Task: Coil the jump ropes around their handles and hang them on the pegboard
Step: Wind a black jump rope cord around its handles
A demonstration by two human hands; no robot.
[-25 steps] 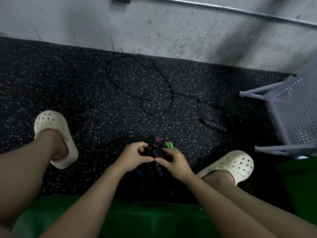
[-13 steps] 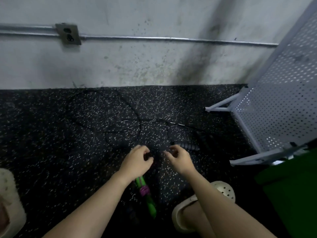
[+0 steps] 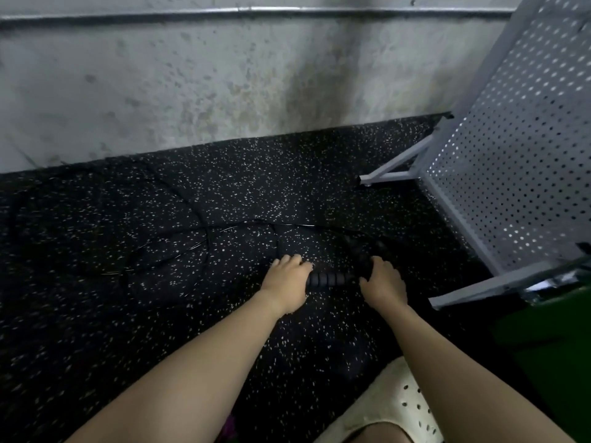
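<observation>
A black ribbed jump-rope handle (image 3: 331,279) lies level between my two hands, just above the speckled black floor. My left hand (image 3: 287,279) grips its left end. My right hand (image 3: 382,281) curls over its right end, where a second black handle (image 3: 361,251) seems to run away from it; that part is dark and blurred. The thin black rope (image 3: 211,239) trails left across the floor in loose loops. The grey pegboard (image 3: 511,148) stands on its frame at the right.
A stained concrete wall (image 3: 224,84) with a metal conduit pipe (image 3: 256,12) runs along the back. The pegboard's grey feet (image 3: 393,174) jut onto the floor. A green mat (image 3: 550,334) lies at the right. My cream clog (image 3: 396,407) shows at the bottom.
The view has swung forward and to the right. Both hands have left the green-and-purple bundle and reached forward to the black handles, which they now grip. The pegboard looms closer.
</observation>
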